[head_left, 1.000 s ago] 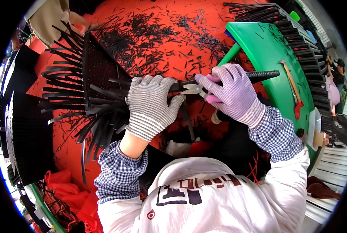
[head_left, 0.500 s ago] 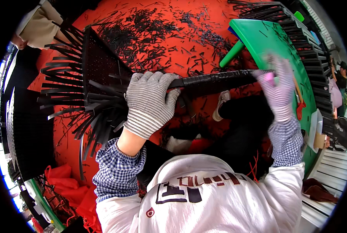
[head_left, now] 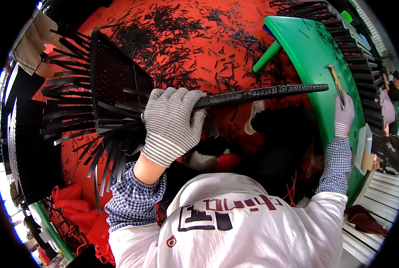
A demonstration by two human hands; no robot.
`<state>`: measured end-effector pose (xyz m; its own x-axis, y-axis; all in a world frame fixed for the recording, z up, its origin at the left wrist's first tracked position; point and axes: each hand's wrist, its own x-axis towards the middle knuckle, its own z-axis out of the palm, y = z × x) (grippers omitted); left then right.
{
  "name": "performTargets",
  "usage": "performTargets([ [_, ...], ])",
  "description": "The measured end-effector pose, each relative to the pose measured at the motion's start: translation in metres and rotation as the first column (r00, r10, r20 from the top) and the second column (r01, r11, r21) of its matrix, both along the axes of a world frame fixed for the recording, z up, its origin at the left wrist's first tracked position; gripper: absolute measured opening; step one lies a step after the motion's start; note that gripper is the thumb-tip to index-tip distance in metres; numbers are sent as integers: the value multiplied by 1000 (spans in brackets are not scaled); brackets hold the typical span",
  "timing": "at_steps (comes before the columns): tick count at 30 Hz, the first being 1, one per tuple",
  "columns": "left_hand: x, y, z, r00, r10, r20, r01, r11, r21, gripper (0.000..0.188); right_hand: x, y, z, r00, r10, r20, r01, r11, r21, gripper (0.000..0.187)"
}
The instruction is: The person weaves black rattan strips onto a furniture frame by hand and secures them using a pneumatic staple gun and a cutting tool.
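Observation:
My left hand (head_left: 171,124), in a grey striped glove, grips the neck of a black plastic broom-like tool (head_left: 112,87) where its flat perforated head meets the ribbed handle (head_left: 271,93). Long black strips fan out from the head to the left and downward. The handle runs right to the green table (head_left: 309,49). My right hand (head_left: 343,115), in a pale purple glove, reaches out to a small hammer-like tool with a wooden handle (head_left: 336,81) lying on the green table, fingers touching its handle end.
Black plastic trimmings (head_left: 186,40) litter the red floor cover (head_left: 163,18). Stacked black plastic parts (head_left: 356,49) line the table's far right. More black stacks (head_left: 23,152) stand at the left. Another person (head_left: 392,89) is at the far right edge.
My right hand let go of the handle and swung right to the tool on the green table. My left hand kept its grip on the broom-like tool.

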<state>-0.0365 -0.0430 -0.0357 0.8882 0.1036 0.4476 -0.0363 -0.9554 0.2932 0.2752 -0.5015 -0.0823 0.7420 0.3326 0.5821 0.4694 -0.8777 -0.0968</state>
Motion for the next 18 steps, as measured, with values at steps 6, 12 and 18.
performTargets([
  [6, -3, 5, 1, 1000, 10, -23, -10, 1000, 11, 27, -148, 231, 67, 527, 850, -21, -845, 526, 96, 41],
  [12, -1, 5, -5, 999, -30, -18, 30, 999, 11, 37, -182, 291, 50, 329, 929, -171, -944, 326, -43, 36],
  [18, -1, 4, -2, 999, -18, -28, 18, 1000, 10, 35, -167, 292, 53, 269, 941, -205, -906, 319, 277, 20],
])
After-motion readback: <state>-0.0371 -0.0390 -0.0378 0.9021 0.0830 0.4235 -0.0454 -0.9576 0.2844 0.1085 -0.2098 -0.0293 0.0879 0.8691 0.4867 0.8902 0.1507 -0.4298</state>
